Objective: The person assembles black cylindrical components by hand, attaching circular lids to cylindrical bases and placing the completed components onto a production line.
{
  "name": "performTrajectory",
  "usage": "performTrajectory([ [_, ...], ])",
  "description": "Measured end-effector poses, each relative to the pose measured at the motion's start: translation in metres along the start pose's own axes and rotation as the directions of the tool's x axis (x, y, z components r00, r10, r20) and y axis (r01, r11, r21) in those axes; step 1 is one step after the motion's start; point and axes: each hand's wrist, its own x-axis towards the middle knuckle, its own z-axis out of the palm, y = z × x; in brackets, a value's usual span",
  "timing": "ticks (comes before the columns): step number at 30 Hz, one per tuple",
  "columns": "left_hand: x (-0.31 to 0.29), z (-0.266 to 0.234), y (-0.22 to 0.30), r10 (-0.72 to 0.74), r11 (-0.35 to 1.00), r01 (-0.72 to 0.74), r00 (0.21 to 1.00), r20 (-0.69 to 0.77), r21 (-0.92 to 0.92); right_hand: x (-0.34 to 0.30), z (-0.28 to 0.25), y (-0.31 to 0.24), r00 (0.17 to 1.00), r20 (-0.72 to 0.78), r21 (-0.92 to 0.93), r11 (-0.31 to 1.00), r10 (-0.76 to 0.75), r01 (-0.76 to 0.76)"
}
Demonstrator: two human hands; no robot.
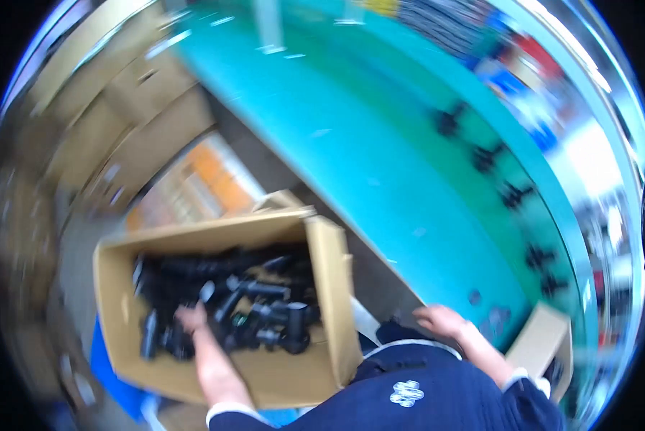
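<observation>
My left hand (191, 316) reaches down into a large open cardboard box (329, 287). It is among a jumble of black parts (265, 291), several of them tube-shaped, and is nearest the ones at the box's left middle. Blur hides whether its fingers have hold of one. My right hand (441, 320) is at the near edge of the green-topped table (380, 194), outside the box. Its fingers are curled together, and nothing shows in them.
Several black parts (516, 194) stand in a row along the table's far right side. A smaller cardboard box (539, 341) is at the near right. Stacked cartons (135, 136) fill the left. An orange-and-white carton (211, 176) lies behind the big box.
</observation>
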Motion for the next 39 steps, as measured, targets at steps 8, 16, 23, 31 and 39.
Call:
performTrajectory([
  [8,0.048,-0.095,0.007,-0.002,0.746,0.139,0.979,0.206,-0.651,-0.016,0.022,0.020,0.982,-0.159,0.169,0.983,0.103,-0.075],
  [16,-0.163,-0.215,0.227,0.752,0.216,0.553,0.431,0.498,-0.805,-0.009,-0.057,-0.056,0.662,-0.699,0.346,0.683,-0.270,0.643],
  [23,-0.427,-0.098,0.344,0.696,0.632,0.670,-0.271,0.665,-0.389,-0.068,-0.095,0.005,0.396,-0.872,0.059,0.743,-0.287,0.667],
  [31,-0.601,-0.067,0.353,0.791,-0.558,-0.611,-0.596,-0.138,-0.562,-0.147,-0.050,0.111,0.635,-0.751,0.380,0.906,0.182,0.189],
  [39,-0.651,-0.016,0.377,0.737,0.084,-0.417,-0.585,0.338,-0.905,-0.243,-0.024,0.178,-0.058,-0.867,0.485,0.810,0.495,-0.329],
])
